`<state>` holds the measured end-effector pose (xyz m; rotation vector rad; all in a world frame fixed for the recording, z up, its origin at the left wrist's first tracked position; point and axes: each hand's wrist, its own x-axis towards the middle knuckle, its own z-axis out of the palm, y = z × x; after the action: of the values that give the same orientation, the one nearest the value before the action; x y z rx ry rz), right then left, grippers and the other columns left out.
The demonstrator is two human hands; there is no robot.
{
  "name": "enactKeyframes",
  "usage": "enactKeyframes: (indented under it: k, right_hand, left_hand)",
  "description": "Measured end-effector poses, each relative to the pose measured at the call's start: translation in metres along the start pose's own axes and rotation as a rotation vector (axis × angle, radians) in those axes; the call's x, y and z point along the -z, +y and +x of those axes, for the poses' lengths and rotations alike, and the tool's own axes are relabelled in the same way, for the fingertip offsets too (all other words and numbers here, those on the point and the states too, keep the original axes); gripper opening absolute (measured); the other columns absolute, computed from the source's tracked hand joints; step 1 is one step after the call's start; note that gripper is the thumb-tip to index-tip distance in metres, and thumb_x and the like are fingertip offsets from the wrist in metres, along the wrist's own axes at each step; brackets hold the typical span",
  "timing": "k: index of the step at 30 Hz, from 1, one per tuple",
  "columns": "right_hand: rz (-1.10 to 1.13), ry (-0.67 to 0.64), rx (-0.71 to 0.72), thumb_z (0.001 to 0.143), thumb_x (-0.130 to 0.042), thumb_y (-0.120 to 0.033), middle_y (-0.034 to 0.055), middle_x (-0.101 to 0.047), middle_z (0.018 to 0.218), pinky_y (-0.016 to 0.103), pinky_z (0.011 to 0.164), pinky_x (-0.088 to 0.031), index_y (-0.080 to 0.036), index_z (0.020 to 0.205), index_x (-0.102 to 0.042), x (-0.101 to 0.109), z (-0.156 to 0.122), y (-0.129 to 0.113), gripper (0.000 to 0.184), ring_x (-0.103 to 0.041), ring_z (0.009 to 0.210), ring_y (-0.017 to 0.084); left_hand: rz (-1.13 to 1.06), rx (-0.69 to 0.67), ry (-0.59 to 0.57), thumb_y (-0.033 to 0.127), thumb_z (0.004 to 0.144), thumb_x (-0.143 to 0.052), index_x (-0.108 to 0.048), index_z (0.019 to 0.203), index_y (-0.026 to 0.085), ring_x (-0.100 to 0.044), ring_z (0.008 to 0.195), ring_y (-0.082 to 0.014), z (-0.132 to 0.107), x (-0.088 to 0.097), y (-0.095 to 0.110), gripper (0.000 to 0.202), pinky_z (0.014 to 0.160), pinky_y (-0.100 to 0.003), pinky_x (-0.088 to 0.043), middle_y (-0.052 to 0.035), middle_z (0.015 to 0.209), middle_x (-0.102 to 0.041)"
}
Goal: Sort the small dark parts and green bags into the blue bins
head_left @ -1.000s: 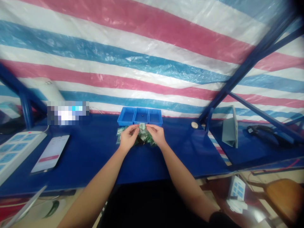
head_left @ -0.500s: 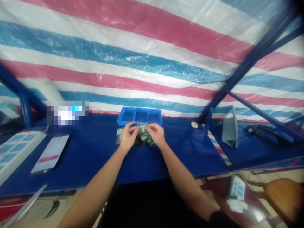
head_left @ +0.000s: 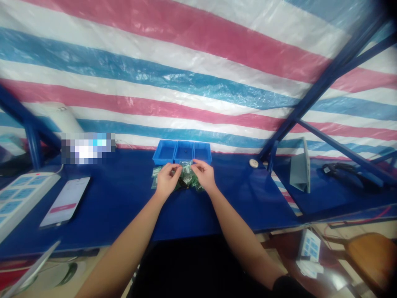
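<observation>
Shifted packet (clear) between hands

Workshop-type workstation, exact trade can't be told. Blue-topped desk, blue metal frame bars rising from it, striped plastic sheeting as wall behind the back edge; compartmented blue tray near that edge, small clear packets piled in front.

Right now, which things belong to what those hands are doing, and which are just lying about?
Apparently in use:
small clear packet, between left hand and right hand
green pile
blue bins, probably

Apparently lying about:
phone
power strip
round disc
</observation>
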<state>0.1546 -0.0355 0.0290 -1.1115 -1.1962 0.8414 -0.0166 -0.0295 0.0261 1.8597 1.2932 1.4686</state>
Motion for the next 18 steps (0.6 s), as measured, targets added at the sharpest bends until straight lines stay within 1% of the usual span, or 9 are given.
enactKeyframes:
  k: [2, 5, 7, 9, 12, 15, 18]
  right_hand:
    - [-0.019, 0.001, -0.001, 0.077, -0.069, -0.041, 0.0058, -0.074, 0.088, 0.033, 0.073, -0.054, -0.019, 0.1, -0.073, 0.0002, 0.0001, 0.0017, 0.032, -0.067, 0.075, 0.019]
    - [-0.067, -0.003, 0.022, 0.078, -0.068, -0.042, 0.0057, -0.073, 0.086, 0.031, 0.07, -0.053, -0.019, 0.092, -0.075, 0.0012, 0.0003, 0.0021, 0.028, -0.065, 0.072, 0.019]
    - [-0.112, 0.01, 0.059, 0.078, -0.067, -0.041, 0.0052, -0.072, 0.085, 0.03, 0.069, -0.053, -0.02, 0.089, -0.075, 0.0019, 0.0007, 0.0015, 0.026, -0.064, 0.071, 0.018]
    - [-0.133, 0.023, 0.087, 0.077, -0.067, -0.041, 0.0051, -0.072, 0.087, 0.03, 0.07, -0.052, -0.02, 0.088, -0.074, 0.0021, 0.0009, 0.0014, 0.024, -0.063, 0.072, 0.017]
    - [-0.057, 0.008, 0.048, 0.077, -0.068, -0.041, 0.0055, -0.072, 0.084, 0.03, 0.069, -0.052, -0.019, 0.089, -0.073, 0.0013, 0.0006, 0.0016, 0.026, -0.065, 0.072, 0.018]
    - [0.058, -0.045, -0.018, 0.076, -0.068, -0.04, 0.0049, -0.072, 0.078, 0.03, 0.066, -0.052, -0.019, 0.091, -0.072, 0.0005, -0.0003, -0.0007, 0.026, -0.066, 0.069, 0.019]
    - [0.113, -0.075, -0.046, 0.079, -0.063, -0.039, 0.0044, -0.073, 0.078, 0.03, 0.068, -0.051, -0.019, 0.089, -0.073, 0.0011, -0.0004, -0.0059, 0.024, -0.067, 0.073, 0.019]
  left_hand:
    - [0.009, -0.004, 0.009, 0.039, 0.085, -0.061, -0.07, 0.09, 0.019, -0.061, 0.071, -0.014, 0.0001, 0.0003, 0.0002, 0.023, 0.066, -0.025, -0.049, -0.0038, 0.086, -0.068]
    - [0.004, 0.046, 0.016, 0.04, 0.084, -0.062, -0.07, 0.092, 0.019, -0.059, 0.063, -0.0133, -0.0011, -0.0007, -0.0013, 0.024, 0.062, -0.024, -0.048, -0.0009, 0.072, -0.066]
    - [0.002, 0.073, 0.004, 0.04, 0.084, -0.062, -0.069, 0.094, 0.02, -0.058, 0.057, -0.0131, -0.0022, -0.0016, -0.0019, 0.024, 0.061, -0.024, -0.048, 0.0014, 0.063, -0.063]
    - [-0.019, 0.083, -0.014, 0.04, 0.084, -0.061, -0.068, 0.095, 0.02, -0.059, 0.056, -0.0134, -0.003, -0.0024, -0.0014, 0.024, 0.062, -0.025, -0.049, 0.0022, 0.06, -0.063]
    - [-0.108, 0.093, -0.028, 0.04, 0.086, -0.06, -0.066, 0.097, 0.019, -0.065, 0.061, -0.015, -0.0032, -0.0024, 0.001, 0.025, 0.065, -0.026, -0.052, -0.0006, 0.069, -0.068]
    - [-0.157, 0.085, -0.055, 0.04, 0.089, -0.055, -0.066, 0.099, 0.018, -0.067, 0.067, -0.0155, -0.0024, -0.0003, 0.003, 0.026, 0.066, -0.026, -0.053, -0.0039, 0.082, -0.072]
    - [-0.132, 0.071, -0.067, 0.038, 0.091, -0.051, -0.067, 0.1, 0.018, -0.066, 0.066, -0.0146, -0.0018, 0.0017, 0.0026, 0.027, 0.065, -0.025, -0.052, -0.0037, 0.082, -0.072]
